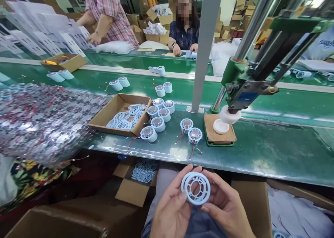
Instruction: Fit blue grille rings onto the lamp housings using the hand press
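Below the bench's front edge, my left hand (173, 205) and my right hand (224, 199) hold a light blue ringed plastic part (195, 188) between them, its round openwork face turned up. Both hands have their fingers closed on its rim. On the bench above are two round blue housings with metal centres and red wires, one of them a front housing (195, 135). Several similar housings (157, 123) stand left of these, beside a cardboard tray (95, 125) of blue rings (124, 121).
A press (231, 114) with a white round head stands over a brown pad (224, 136) at right. A grey post (202, 57) rises behind the bench. Bagged parts (47, 120) cover the left. Open boxes (134, 193) lie below. Two people work across the bench.
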`<state>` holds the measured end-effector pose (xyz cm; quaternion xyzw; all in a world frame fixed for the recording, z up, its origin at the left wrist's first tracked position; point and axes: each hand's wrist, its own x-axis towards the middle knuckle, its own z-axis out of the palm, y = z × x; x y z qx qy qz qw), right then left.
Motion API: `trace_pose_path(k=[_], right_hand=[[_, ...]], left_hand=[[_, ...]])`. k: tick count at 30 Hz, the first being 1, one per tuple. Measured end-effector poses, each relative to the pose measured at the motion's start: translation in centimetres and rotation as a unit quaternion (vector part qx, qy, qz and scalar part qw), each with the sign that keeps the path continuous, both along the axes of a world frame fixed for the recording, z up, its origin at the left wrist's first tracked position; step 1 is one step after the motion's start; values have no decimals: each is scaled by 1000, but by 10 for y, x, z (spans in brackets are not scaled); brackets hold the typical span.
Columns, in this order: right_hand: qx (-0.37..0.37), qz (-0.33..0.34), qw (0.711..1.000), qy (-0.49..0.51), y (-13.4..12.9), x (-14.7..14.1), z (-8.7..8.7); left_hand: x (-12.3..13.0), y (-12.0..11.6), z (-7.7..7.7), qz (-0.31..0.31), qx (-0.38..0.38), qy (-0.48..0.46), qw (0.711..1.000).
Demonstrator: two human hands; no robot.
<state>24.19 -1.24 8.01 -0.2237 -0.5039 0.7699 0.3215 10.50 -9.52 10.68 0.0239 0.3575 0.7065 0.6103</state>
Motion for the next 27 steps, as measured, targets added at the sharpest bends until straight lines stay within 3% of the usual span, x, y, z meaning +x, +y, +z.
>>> trace_pose_path(k=[10, 17, 23, 27], right_hand=[[56, -54, 996, 33, -16, 18, 12], [-21, -157, 987, 19, -10, 4, 13], [-190, -124, 974, -6, 1, -15, -1], [-193, -102, 976, 26, 7, -18, -2]], left_hand=[[26, -5, -1, 11, -16, 92, 996], [30, -8, -13, -3, -28, 209, 978], [23, 0, -30, 18, -17, 110, 994], [17, 10, -31, 51, -41, 61, 996]])
